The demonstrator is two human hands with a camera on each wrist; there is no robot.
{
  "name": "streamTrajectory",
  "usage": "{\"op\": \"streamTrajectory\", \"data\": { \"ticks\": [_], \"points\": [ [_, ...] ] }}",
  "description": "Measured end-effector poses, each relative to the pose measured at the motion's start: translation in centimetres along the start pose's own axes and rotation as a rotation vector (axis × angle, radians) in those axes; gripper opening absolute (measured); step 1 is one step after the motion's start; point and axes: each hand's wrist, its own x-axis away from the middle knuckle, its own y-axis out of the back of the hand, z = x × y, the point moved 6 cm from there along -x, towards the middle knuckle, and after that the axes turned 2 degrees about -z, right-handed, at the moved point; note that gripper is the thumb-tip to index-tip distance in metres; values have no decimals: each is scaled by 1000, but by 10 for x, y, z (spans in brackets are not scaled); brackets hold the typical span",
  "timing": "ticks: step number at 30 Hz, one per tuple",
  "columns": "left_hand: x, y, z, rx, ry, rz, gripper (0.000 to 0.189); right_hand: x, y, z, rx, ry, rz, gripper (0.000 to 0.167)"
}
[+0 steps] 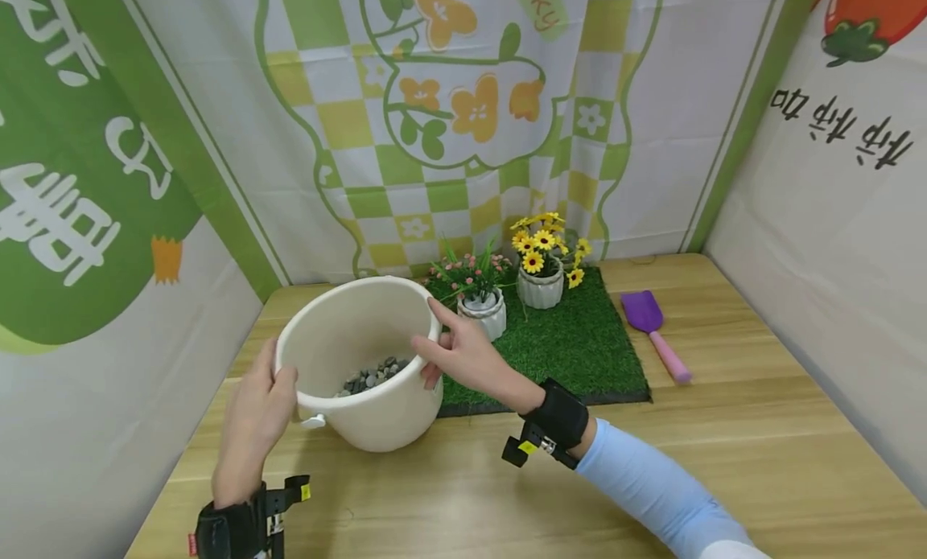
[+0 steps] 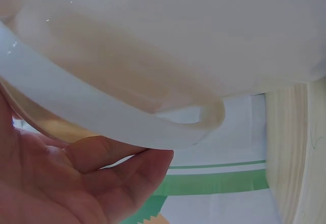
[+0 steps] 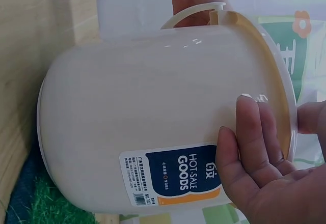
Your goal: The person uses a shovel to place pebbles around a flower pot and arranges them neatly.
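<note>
A cream plastic bucket (image 1: 387, 426) stands at the left of the table, with grey pebbles (image 1: 372, 376) in its bottom. My left hand (image 1: 255, 406) grips the bucket's left rim, thumb on top; in the left wrist view its fingers (image 2: 147, 175) lie under the rim's edge. On the opposite side my right hand (image 1: 463, 354) holds the right rim, thumb at the rim and fingers against the outer wall. The right wrist view shows those fingers (image 3: 249, 127) beside a blue and white label (image 3: 178, 175). Whether the base touches the table cannot be told.
An artificial grass mat (image 1: 572, 350) lies right of the bucket. On it stand a pot of pink flowers (image 1: 492, 322) and a pot of yellow flowers (image 1: 541, 289). Farther right, a purple shovel (image 1: 644, 311) with a pink handle rests on the wooden table (image 1: 753, 430). Printed cloth walls surround the table.
</note>
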Motion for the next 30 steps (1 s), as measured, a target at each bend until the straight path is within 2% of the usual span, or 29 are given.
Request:
{"op": "streamTrajectory", "data": {
  "ticks": [8, 14, 19, 24, 30],
  "points": [
    [2, -3, 2, 7, -15, 15, 54, 4, 0, -3, -6, -6, 29, 75],
    [9, -5, 5, -1, 1, 22, 57, 12, -1, -2, -13, -4, 42, 76],
    [14, -4, 2, -27, -13, 13, 59, 17, 1, -2, -3, 8, 38, 75],
    [18, -5, 1, -9, -22, 7, 59, 20, 2, -5, 19, 6, 50, 75],
    [17, -7, 1, 6, -43, 3, 57, 21, 3, -10, 32, 8, 68, 76]
  ]
}}
